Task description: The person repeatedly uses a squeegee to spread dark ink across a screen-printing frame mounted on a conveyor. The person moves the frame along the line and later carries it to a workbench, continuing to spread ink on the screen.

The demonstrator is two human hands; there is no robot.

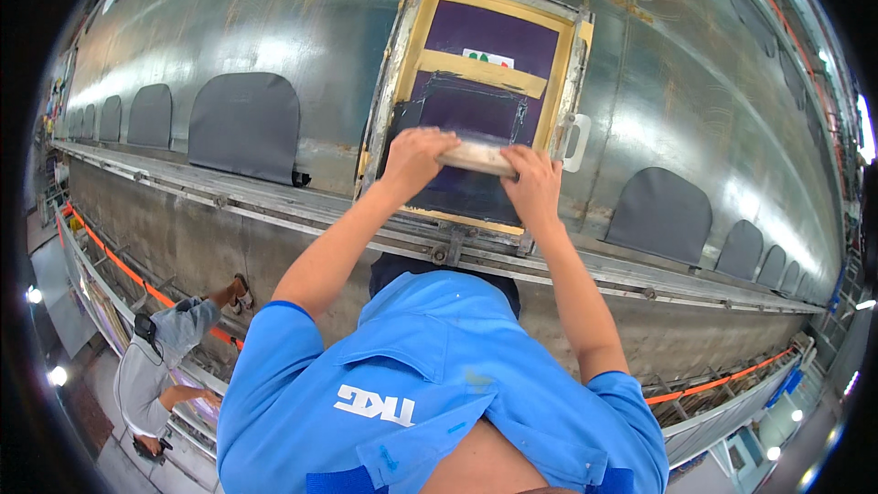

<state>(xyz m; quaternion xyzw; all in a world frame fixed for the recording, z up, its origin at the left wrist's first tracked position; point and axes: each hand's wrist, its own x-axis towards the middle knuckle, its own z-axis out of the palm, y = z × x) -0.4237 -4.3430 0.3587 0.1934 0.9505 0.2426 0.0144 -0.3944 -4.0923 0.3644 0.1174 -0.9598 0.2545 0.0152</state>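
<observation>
My left hand (416, 160) and my right hand (535, 178) are closed on the two ends of a pale wooden-handled squeegee (477, 155), held across the lower half of a screen frame (572, 64). The frame lies on a long metal table and holds purple mesh (494, 27) edged with yellow tape. A yellow strip crosses the mesh below a small white label with coloured marks. Dark ink (462, 192) covers the lower part of the mesh around the squeegee. A white plastic handle (574, 142) sits beside the frame's right side.
Grey rounded pieces (242, 123) lie in a row along the metal table (338, 55), on both sides of the frame. A metal rail (640, 279) runs along the near edge. Another person (165, 366) is at the lower left, beside an orange strip (128, 261).
</observation>
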